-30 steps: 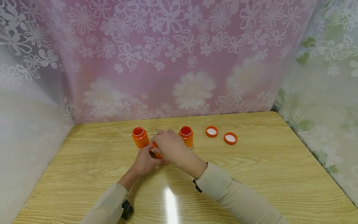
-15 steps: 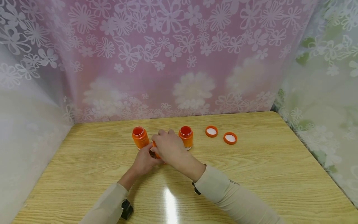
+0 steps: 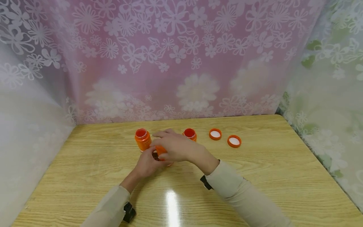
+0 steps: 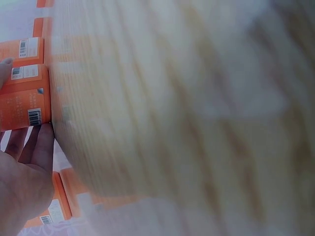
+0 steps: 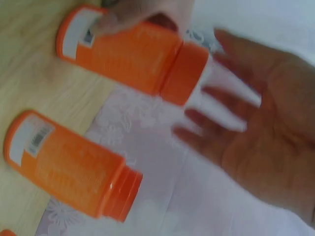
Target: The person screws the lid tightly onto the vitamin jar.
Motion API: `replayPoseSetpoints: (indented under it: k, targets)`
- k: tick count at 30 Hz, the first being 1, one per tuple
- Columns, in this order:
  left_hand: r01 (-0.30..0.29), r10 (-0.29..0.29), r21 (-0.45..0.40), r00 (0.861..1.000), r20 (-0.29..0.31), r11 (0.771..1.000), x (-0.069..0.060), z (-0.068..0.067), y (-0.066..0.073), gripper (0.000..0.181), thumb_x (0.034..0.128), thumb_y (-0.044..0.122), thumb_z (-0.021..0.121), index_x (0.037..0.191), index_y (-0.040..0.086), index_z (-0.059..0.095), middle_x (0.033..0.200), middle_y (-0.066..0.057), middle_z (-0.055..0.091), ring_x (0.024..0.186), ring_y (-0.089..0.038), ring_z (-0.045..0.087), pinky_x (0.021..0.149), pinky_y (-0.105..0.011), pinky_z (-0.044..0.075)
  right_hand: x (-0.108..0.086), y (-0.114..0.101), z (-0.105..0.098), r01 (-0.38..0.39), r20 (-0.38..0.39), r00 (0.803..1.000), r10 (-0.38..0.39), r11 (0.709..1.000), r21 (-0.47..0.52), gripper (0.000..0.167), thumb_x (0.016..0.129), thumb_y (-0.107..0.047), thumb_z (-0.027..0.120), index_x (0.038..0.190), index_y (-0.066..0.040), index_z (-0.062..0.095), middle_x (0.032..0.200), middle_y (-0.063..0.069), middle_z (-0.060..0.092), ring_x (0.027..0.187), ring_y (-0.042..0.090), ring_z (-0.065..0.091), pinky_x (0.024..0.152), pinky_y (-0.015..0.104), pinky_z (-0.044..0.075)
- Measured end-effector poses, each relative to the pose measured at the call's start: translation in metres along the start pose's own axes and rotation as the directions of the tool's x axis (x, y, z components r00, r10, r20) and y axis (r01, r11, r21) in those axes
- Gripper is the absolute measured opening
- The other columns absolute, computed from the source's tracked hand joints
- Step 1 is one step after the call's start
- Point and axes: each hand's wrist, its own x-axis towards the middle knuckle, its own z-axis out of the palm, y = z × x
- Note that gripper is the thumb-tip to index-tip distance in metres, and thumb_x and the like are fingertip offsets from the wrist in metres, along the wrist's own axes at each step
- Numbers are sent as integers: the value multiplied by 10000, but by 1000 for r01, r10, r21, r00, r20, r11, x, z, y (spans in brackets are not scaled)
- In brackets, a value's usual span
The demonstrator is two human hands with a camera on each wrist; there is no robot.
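An orange plastic bottle (image 3: 161, 150) stands on the table, mostly covered by the hands in the head view. My left hand (image 3: 146, 164) grips its lower body, thumb on one side and fingers on the other. In the right wrist view an orange screw cap (image 5: 184, 73) sits on that bottle's mouth. Beside the cap, my right hand (image 5: 268, 123) has its fingers spread and blurred, apart from the cap. Two uncapped orange bottles flank the held one: a left bottle (image 3: 143, 142) and a right bottle (image 3: 193, 137), partly hidden behind the right hand.
Two loose orange caps, a nearer cap (image 3: 234, 141) and a farther cap (image 3: 215, 134), lie with their white liners up, right of the bottles. The wooden table (image 3: 255, 176) ends at a pink floral curtain (image 3: 181, 78) behind.
My right hand has loosened from around the cap, and its fingers have spread. The left hand keeps its grip on the bottle. The head view has shifted slightly.
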Motion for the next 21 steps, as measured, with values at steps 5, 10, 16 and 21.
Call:
replayPoseSetpoints:
  k: [5,10,16,21]
  targets:
    - [34,-34,-37,999,-3,999,-1,0,0,518,738,280,841,1163,100,606,996,-10,648,820,-162,644,723,-310,541,3,11,-6,109,75,991,-115,991,77,368,900,-94,642,1245,-223,646,1382,27,492,1285,249,412,1056,390,341]
    - [51,-52,-43,999,-6,998,0,1,-1,532,731,279,846,1172,104,606,984,-12,645,827,-158,643,722,-307,539,5,14,-4,103,64,992,-112,987,122,362,886,-54,663,1222,-187,664,1184,-33,602,1073,164,539,934,288,432]
    - [44,-44,-33,999,-22,999,0,1,0,530,717,271,856,1155,96,615,978,-8,660,841,-154,648,733,-301,537,7,2,1,-7,0,1000,7,997,74,216,870,-145,716,1084,-168,713,1036,-53,637,895,137,569,811,282,473]
    - [34,-34,-13,999,-21,999,0,0,-2,547,722,271,853,1167,67,609,958,-27,671,820,-160,645,718,-291,538,8,-11,5,-96,-59,994,95,995,-13,140,872,-164,711,1012,-154,717,896,-51,639,779,132,550,743,291,471]
